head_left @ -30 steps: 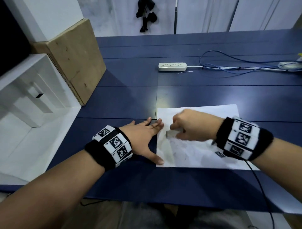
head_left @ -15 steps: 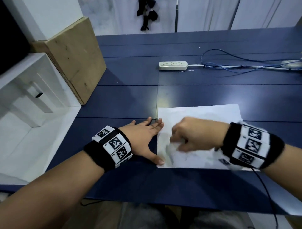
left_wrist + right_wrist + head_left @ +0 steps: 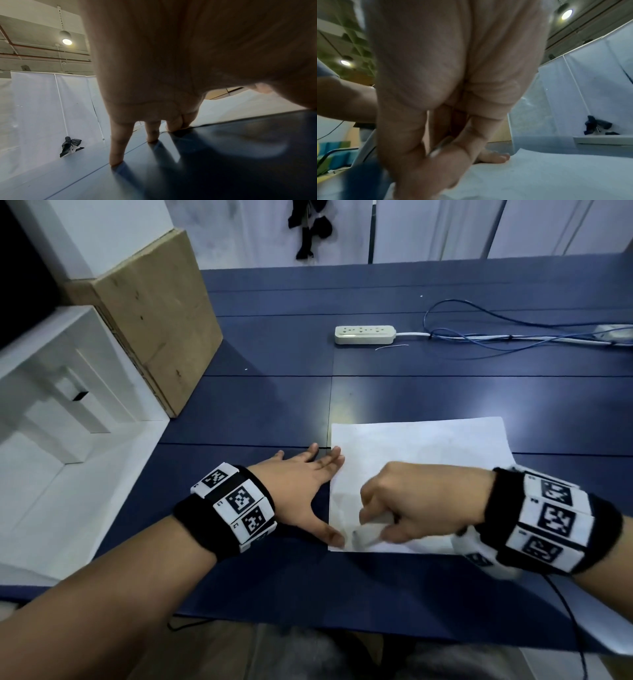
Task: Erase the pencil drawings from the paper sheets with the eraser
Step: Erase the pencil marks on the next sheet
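Observation:
A white paper sheet (image 3: 428, 446) lies on the blue table (image 3: 274, 405) in front of me. My left hand (image 3: 308, 491) lies flat with straight fingers, its fingertips and thumb pressing the sheet's left edge. My right hand (image 3: 411, 505) is curled round a white eraser (image 3: 368, 534), which touches the near left corner of the sheet. In the right wrist view the eraser (image 3: 439, 148) shows as a pale strip between thumb and fingers above the paper (image 3: 539, 173). The left wrist view has the left hand's fingers (image 3: 118, 142) spread on the table. Faint grey smudges remain near the eraser.
A white power strip (image 3: 364, 334) and blue cables (image 3: 496, 333) lie at the back of the table. A brown wooden box (image 3: 150, 313) and a white shelf unit (image 3: 51, 405) stand to the left. The table's near edge runs just below my forearms.
My right hand has slid the eraser toward me, from the middle left of the sheet down to its near left corner. The left hand has stayed on the paper's edge.

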`<state>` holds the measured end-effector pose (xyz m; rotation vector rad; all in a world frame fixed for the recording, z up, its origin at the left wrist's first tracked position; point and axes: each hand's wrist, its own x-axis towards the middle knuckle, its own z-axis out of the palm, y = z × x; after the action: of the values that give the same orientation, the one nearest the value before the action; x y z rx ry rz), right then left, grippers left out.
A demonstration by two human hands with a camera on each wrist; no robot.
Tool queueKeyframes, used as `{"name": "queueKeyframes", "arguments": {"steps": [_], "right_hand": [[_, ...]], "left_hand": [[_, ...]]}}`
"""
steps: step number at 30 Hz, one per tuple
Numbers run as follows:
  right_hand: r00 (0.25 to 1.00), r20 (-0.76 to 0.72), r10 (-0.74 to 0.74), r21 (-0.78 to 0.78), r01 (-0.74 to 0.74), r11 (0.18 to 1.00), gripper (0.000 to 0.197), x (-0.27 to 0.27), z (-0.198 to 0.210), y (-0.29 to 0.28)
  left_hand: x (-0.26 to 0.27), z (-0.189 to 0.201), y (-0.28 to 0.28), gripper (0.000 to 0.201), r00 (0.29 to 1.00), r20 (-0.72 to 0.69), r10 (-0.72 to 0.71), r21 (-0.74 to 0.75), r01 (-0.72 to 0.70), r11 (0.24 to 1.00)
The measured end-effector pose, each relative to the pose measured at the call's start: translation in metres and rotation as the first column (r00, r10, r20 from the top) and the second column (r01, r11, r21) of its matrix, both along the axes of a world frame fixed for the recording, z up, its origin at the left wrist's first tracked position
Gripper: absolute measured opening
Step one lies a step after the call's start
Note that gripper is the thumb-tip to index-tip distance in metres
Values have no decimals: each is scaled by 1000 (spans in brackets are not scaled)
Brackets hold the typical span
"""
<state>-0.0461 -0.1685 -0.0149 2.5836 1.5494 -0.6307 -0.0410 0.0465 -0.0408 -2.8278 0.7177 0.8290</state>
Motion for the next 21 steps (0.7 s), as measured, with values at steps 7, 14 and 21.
{"name": "queueKeyframes", "arguments": {"steps": [7,14,21], "right_hand": [[946,165,-279,75,270,960,32,53,-1,-1],[1000,-18,-21,-17,21,1000,21,-1,4,-2],[931,227,-285,72,276,959,27,48,-4,-5]], "left_hand": [[1,0,-1,134,1000,-11,1,10,-1,1000],[1,-3,1,134,1000,-5,-3,3,3,1000],[1,0,-1,134,1000,-15,-2,11,3,1000]]}}
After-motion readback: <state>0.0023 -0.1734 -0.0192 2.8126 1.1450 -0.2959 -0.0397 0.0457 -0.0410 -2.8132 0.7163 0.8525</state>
